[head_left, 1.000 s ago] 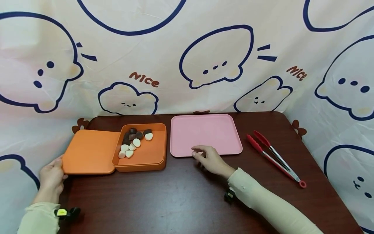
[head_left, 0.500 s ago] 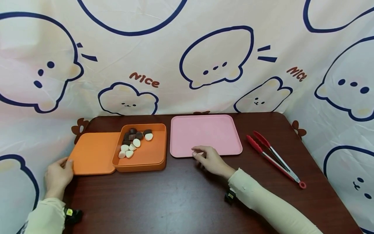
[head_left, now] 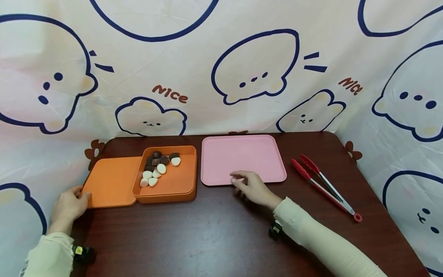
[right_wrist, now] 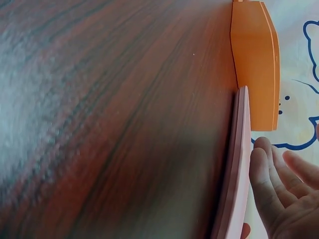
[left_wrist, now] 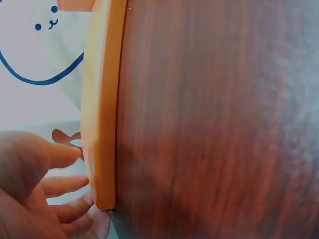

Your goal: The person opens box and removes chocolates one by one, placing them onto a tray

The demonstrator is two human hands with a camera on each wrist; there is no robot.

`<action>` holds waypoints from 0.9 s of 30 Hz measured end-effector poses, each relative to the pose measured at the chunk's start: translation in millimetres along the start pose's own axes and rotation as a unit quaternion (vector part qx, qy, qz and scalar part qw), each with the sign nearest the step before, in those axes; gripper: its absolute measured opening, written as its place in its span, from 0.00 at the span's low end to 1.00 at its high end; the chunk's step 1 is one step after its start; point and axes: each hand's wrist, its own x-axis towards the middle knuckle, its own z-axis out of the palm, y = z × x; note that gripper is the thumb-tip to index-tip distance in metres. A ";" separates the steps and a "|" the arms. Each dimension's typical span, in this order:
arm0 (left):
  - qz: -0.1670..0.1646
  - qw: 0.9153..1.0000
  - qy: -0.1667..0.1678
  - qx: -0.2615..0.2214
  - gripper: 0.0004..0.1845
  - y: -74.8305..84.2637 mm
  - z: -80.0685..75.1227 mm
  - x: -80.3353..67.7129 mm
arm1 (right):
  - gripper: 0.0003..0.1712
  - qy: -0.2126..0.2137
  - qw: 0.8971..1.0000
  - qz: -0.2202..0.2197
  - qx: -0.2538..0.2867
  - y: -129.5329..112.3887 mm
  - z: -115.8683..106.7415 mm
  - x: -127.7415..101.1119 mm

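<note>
My left hand (head_left: pixel 68 206) is at the left edge of a flat orange lid (head_left: pixel 112 181), which lies against an orange box (head_left: pixel 180 179). In the left wrist view, its fairly straight fingers (left_wrist: pixel 65 186) touch the rim of the lid without closing round it. Inside the box, small dark brown pieces (head_left: pixel 156 162) and white pieces (head_left: pixel 152 181) are grouped mostly on the left side. My right hand (head_left: pixel 254 187) hovers over the front edge of a pink tray (head_left: pixel 242 154), fingers loosely bent and holding nothing.
Red-and-silver tongs (head_left: pixel 327 186) lie spread on the dark wooden table (head_left: pixel 194 242), right of the pink tray. A cartoon-printed cloth (head_left: pixel 207 77) rises behind the table and along both sides.
The orange lid has shifted slightly right, closer under the box's side, with my left hand following it. Over the last half second the lid stays nearly still. My right hand has hardly moved.
</note>
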 end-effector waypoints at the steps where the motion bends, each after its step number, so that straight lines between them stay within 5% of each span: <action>1: 0.004 1.000 -0.005 -0.001 0.36 0.5 -1.4 0.0 | 0.23 0.000 1.000 0.001 -0.001 0.1 -1.0 0.1; 9: 0.000 1.000 -0.018 -0.003 0.39 6.4 -8.3 -1.3 | 0.23 0.006 1.000 0.000 0.001 2.6 -11.9 -3.9; 21: 0.056 0.994 0.092 -0.028 0.33 37.9 -11.8 -7.1 | 0.22 0.031 0.999 -0.001 -0.031 5.7 -31.8 -16.0; 27: 0.090 0.989 0.109 -0.051 0.29 63.5 -10.7 -12.8 | 0.22 0.055 0.996 -0.008 -0.074 7.9 -45.6 -23.5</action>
